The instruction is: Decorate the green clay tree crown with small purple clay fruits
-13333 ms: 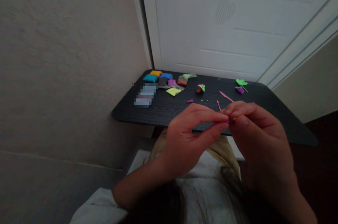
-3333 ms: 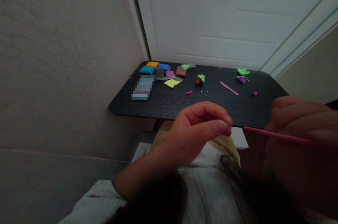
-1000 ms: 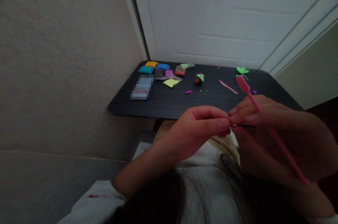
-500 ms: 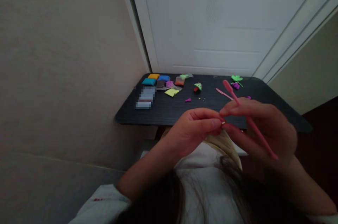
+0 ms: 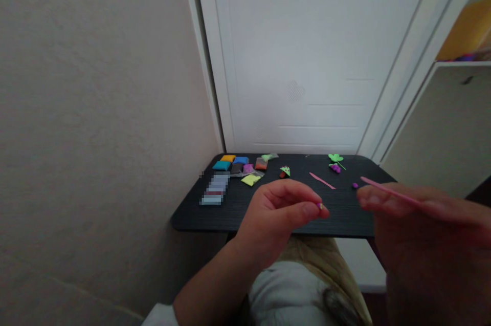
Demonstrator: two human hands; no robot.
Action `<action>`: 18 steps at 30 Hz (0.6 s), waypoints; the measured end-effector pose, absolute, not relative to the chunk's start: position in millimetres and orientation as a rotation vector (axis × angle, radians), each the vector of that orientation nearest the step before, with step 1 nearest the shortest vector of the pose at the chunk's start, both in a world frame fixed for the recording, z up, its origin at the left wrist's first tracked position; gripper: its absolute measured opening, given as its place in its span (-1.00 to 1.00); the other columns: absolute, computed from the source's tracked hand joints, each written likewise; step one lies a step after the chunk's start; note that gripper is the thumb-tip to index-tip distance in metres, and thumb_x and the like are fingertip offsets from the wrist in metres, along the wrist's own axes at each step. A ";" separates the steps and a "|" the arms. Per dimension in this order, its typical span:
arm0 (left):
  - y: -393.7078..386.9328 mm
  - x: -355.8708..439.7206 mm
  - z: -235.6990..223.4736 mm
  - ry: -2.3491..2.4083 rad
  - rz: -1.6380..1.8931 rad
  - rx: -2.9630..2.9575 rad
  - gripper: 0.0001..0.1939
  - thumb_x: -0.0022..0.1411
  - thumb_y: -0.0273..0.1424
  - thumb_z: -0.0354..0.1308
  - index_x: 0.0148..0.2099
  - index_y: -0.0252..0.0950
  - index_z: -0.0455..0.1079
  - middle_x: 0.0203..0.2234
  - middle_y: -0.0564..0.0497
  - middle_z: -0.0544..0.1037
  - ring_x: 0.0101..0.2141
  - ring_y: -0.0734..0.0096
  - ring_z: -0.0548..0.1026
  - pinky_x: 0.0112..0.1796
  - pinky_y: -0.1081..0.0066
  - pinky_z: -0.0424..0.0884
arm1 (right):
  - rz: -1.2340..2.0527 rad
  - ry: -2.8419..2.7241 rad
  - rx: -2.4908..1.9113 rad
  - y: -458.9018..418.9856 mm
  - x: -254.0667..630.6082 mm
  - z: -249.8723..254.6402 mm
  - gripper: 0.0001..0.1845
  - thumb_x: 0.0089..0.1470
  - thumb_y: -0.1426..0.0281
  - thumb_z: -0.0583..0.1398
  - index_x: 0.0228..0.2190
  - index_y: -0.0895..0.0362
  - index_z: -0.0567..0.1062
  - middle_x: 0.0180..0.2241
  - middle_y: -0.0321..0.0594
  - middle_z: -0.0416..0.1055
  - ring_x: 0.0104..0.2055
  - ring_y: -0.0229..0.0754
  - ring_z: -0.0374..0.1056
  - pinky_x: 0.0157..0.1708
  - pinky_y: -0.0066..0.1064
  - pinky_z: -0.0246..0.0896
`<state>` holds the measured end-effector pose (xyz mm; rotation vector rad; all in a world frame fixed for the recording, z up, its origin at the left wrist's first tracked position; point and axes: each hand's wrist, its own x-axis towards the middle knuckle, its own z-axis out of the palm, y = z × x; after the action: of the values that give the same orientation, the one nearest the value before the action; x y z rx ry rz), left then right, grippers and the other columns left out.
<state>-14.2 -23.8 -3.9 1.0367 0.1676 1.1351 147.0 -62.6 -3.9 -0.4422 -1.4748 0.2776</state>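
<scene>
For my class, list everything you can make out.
Table: one, black, centre.
Packets: eight; teal, orange, blue, grey, purple, red, green, yellow; table's left.
Blurred item: one, bluish, table's near left.
Mushroom: one, green and red, table.
Knife: one, pink, right of mushroom.
Clover: one, green, table's far right.
Cluster: one, purple, before clover.
Ball: one, purple, right of knife.
Stick: one, pink, in right hand.
Bit: one, purple and yellow, in left hand.
Door: one, white, behind table.
Wall: one, grey, left.
Unclear object: one, yellow, upper right.
Trousers: one pair, beige, below table.
Shirt: one, white, bottom.
Left hand: one, pinching bit.
Right hand: one, lower right.
</scene>
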 end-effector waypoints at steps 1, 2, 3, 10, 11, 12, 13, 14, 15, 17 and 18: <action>-25.5 -12.2 -0.9 0.135 1.138 1.051 -0.94 -0.05 -0.51 0.23 -0.43 -0.29 0.47 -0.58 0.07 0.49 -0.45 0.55 0.42 -0.35 0.50 0.27 | 0.353 -1.401 -0.352 -61.5 145.6 0.7 -0.72 0.12 0.36 -0.04 -0.28 0.07 0.44 -0.42 -0.26 0.40 -0.28 -0.15 0.35 -0.19 -0.17 0.30; -27.3 -10.2 1.0 0.107 1.138 1.060 -0.93 -0.04 -0.51 0.23 -0.42 -0.28 0.47 -0.58 0.08 0.49 -0.44 0.55 0.42 -0.35 0.50 0.28 | 0.388 -1.354 -0.277 -59.5 144.4 4.3 -0.74 0.11 0.39 -0.03 -0.32 0.13 0.45 -0.45 -0.25 0.40 -0.31 -0.17 0.35 -0.19 -0.19 0.32; -29.2 -8.3 1.8 0.088 1.137 1.065 -0.93 -0.04 -0.52 0.22 -0.42 -0.27 0.47 -0.58 0.08 0.49 -0.44 0.55 0.42 -0.34 0.50 0.29 | 0.372 -1.324 -0.198 -56.8 143.4 6.7 -0.76 0.10 0.42 -0.01 -0.35 0.17 0.45 -0.48 -0.25 0.39 -0.34 -0.18 0.35 -0.22 -0.22 0.34; -42.4 -1.1 -9.0 0.103 1.174 1.039 -0.92 0.01 -0.51 0.19 -0.38 -0.25 0.45 -0.53 0.11 0.48 -0.41 0.58 0.40 -0.32 0.51 0.29 | 0.445 -1.341 -0.133 -57.4 134.8 0.7 -0.80 0.09 0.38 0.00 -0.33 0.17 0.39 -0.48 -0.27 0.41 -0.36 -0.19 0.34 -0.24 -0.19 0.32; -43.6 -0.7 -10.7 0.112 1.178 1.049 -0.92 0.01 -0.51 0.19 -0.38 -0.25 0.45 -0.52 0.11 0.48 -0.40 0.58 0.40 -0.31 0.51 0.29 | 0.473 -1.326 -0.150 -61.9 132.7 -0.2 -0.80 0.11 0.36 -0.01 -0.33 0.16 0.38 -0.47 -0.27 0.42 -0.36 -0.19 0.34 -0.23 -0.19 0.32; -44.7 -0.3 -12.1 0.120 1.185 1.064 -0.92 0.01 -0.51 0.19 -0.38 -0.25 0.45 -0.51 0.10 0.48 -0.39 0.57 0.40 -0.30 0.50 0.30 | 0.518 -1.307 -0.193 -66.8 130.7 -0.6 -0.80 0.12 0.34 -0.01 -0.33 0.14 0.37 -0.46 -0.27 0.43 -0.35 -0.18 0.35 -0.21 -0.17 0.31; -45.5 0.1 -13.2 0.127 1.200 1.081 -0.92 0.01 -0.51 0.19 -0.38 -0.25 0.45 -0.50 0.10 0.47 -0.39 0.57 0.39 -0.30 0.49 0.30 | 0.568 -1.282 -0.239 -71.7 128.9 -0.7 -0.80 0.12 0.31 -0.01 -0.34 0.12 0.37 -0.47 -0.27 0.44 -0.33 -0.16 0.36 -0.19 -0.15 0.29; -46.2 0.6 -14.0 0.130 1.225 1.097 -0.92 0.01 -0.50 0.19 -0.38 -0.25 0.45 -0.50 0.09 0.47 -0.39 0.56 0.39 -0.30 0.49 0.30 | 0.617 -1.259 -0.276 -76.0 127.4 -0.5 -0.80 0.11 0.29 0.00 -0.35 0.10 0.37 -0.47 -0.27 0.45 -0.31 -0.14 0.37 -0.17 -0.13 0.28; -46.8 1.1 -14.6 0.130 1.257 1.114 -0.92 0.02 -0.50 0.19 -0.37 -0.25 0.45 -0.51 0.09 0.46 -0.39 0.55 0.38 -0.31 0.48 0.30 | 0.659 -1.236 -0.299 -79.6 126.2 -0.3 -0.81 0.10 0.28 0.02 -0.36 0.09 0.37 -0.47 -0.27 0.45 -0.30 -0.13 0.37 -0.17 -0.12 0.28; -47.7 1.9 -15.5 0.125 1.338 1.155 -0.92 0.03 -0.49 0.18 -0.36 -0.24 0.45 -0.51 0.08 0.45 -0.39 0.54 0.37 -0.32 0.47 0.31 | 0.691 -1.211 -0.297 -83.7 124.2 0.1 -0.82 0.08 0.26 0.05 -0.38 0.10 0.37 -0.46 -0.26 0.46 -0.33 -0.13 0.38 -0.17 -0.11 0.28; -48.0 2.2 -15.9 0.122 1.379 1.180 -0.92 0.03 -0.49 0.17 -0.36 -0.24 0.44 -0.52 0.07 0.44 -0.40 0.53 0.37 -0.33 0.46 0.31 | 0.672 -1.192 -0.285 -84.5 123.1 0.3 -0.83 0.08 0.27 0.05 -0.38 0.09 0.37 -0.46 -0.26 0.46 -0.36 -0.15 0.37 -0.18 -0.13 0.28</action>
<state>2.2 -48.0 -15.9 1.1798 0.1217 1.3789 123.1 -84.5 0.3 -0.2855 -1.1922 0.6717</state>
